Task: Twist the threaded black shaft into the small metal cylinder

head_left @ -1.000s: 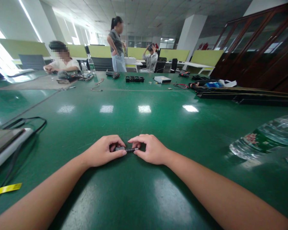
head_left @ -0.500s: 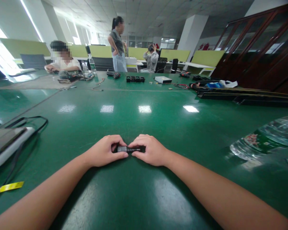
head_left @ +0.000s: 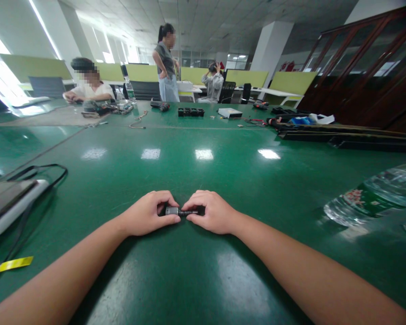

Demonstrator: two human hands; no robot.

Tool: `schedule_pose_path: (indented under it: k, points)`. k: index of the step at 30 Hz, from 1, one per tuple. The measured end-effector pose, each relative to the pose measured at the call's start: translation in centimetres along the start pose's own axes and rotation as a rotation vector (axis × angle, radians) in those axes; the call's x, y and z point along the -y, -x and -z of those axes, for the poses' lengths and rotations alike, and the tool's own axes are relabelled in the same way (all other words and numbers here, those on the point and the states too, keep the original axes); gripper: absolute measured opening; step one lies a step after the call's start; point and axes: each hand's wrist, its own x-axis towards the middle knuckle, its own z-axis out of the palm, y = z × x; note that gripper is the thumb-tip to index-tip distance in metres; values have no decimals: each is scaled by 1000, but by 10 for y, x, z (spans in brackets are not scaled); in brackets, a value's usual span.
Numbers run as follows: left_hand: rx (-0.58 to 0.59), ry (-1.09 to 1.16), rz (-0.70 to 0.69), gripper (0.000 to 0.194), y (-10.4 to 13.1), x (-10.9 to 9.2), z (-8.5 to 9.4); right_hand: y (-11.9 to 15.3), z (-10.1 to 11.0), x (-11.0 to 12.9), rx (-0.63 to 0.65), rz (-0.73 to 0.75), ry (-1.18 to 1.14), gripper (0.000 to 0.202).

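Low over the green table [head_left: 196, 176], near its middle, lies a small grey cylindrical part [head_left: 172, 211] with a thin dark threaded shaft [head_left: 189, 212] pointing right. My left hand [head_left: 152, 213] has thumb and fingers closed round the grey cylinder. On the shaft side, my right hand [head_left: 212, 212] is pinched, its thumb and fingertips at the shaft. The shaft's far end reaches into the hollow of the right hand. Both hands rest on the table, their fingertips nearly touching.
A white device [head_left: 16, 203] with a black cable lies at left. On the right is a clear water bottle [head_left: 372, 198] on its side. Farther back are a black block [head_left: 191, 112], a white box [head_left: 229, 113] and long black bars [head_left: 352, 135]. Several people are beyond.
My hands have barely moved. The seated person at the back left has raised their head slightly.
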Motion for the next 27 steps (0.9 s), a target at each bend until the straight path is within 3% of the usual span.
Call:
schedule_pose_path:
  k: [27]
  points:
    - [3,-23,-10,28,0,3,-1,1,-2,-1,-38,-51,-15,15]
